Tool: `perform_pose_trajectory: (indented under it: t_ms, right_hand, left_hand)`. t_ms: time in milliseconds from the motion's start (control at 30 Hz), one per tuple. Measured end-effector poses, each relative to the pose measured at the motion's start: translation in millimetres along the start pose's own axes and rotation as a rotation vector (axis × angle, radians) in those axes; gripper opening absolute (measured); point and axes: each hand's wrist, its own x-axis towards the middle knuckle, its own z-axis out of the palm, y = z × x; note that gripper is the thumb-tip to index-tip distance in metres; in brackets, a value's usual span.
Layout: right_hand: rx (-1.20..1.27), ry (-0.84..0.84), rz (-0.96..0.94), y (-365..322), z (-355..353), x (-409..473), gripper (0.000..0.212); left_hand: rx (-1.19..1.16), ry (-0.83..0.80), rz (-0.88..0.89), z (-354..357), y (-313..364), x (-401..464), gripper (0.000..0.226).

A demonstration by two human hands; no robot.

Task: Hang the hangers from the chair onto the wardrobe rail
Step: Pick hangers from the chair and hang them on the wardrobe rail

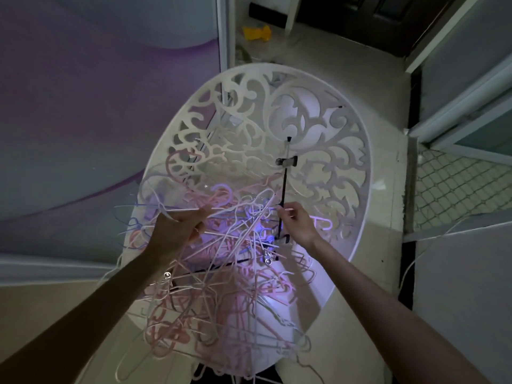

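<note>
A white chair (346,151) with a cut-out scroll-pattern back stands below me, its seat heaped with several tangled pink, white and blue hangers (221,286). My left hand (177,231) grips a white hanger (238,209) at the top of the heap. My right hand (297,223) pinches a black clip hanger (284,189) that stands upright against the chair back, a metal clip partway up it. No wardrobe rail shows in view.
A purple and grey wall lies to the left. A yellow object (256,33) sits on the pale floor beyond the chair. At right stand light door panels (471,87) and a wire mesh (454,189). A white cable (415,261) runs down the right side.
</note>
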Motion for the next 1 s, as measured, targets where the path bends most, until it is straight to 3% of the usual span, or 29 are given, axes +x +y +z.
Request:
perform_pose_trajectory:
  t_ms: [67,200,267,433,633,767,900,1000]
  right_hand:
    - [-0.015,0.051,-0.062,6,4,6,0.017]
    - [-0.073,0.087,-0.259,15,3,6,0.008]
    - [-0.008,0.090,-0.354,6,4,1,0.016]
    - [0.109,0.038,-0.378,-24,4,10,0.019]
    - [-0.354,-0.227,-0.433,-52,-19,21,0.021]
    - [-0.437,-0.316,-0.350,-67,-31,11,0.022]
    - [-0.613,-0.199,-0.269,-70,-31,4,0.021]
    - [-0.435,-0.037,-0.267,-57,-37,-10,0.019]
  left_hand:
    - [0.002,-0.002,0.017,-1,1,-3,0.027]
    - [-0.004,0.042,0.032,-1,0,-1,0.028]
    - [0.013,0.052,0.042,1,-2,0,0.031]
    - [-0.002,0.061,0.002,2,-7,-3,0.028]
    - [-0.049,0.032,-0.126,-16,-5,2,0.026]
    - [-0.030,-0.025,-0.127,-16,1,2,0.031]
    - [-0.102,-0.021,-0.151,-19,0,0,0.029]
    - [-0.094,0.000,-0.153,-22,4,-10,0.031]
